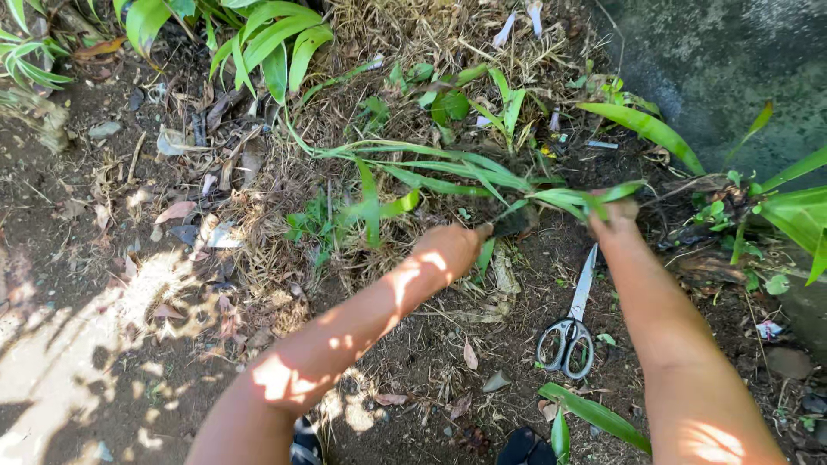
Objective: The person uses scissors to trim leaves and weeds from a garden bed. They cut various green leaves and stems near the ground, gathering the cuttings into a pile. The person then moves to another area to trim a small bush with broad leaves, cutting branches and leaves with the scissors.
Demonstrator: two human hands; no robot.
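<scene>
Two bare hands reach out over the ground. The left hand [452,248] is clenched around a dark, narrow tool [510,224] whose tip pokes out past the knuckles, pointing toward the other hand. The right hand [613,212] is closed on a bunch of long leaves [564,200], gripping them where several flat, strap-shaped green blades come together; the leaves trail away to the left in thin arching strips.

Between the two forearms, one pair of scissors [573,325] lies on the soil [431,353], its slim metal blades pointing up toward the right hand and its two grey looped handles nearest the person.

The soil is dark and crumbly, strewn with dry straw [276,258], brown dead leaves and small stones. One broad green plant [271,43] stands at the top edge of the ground, another leafy plant [797,207] at the right edge beside a rough grey wall [732,60]. Dappled sunlight falls on the lower left corner.
</scene>
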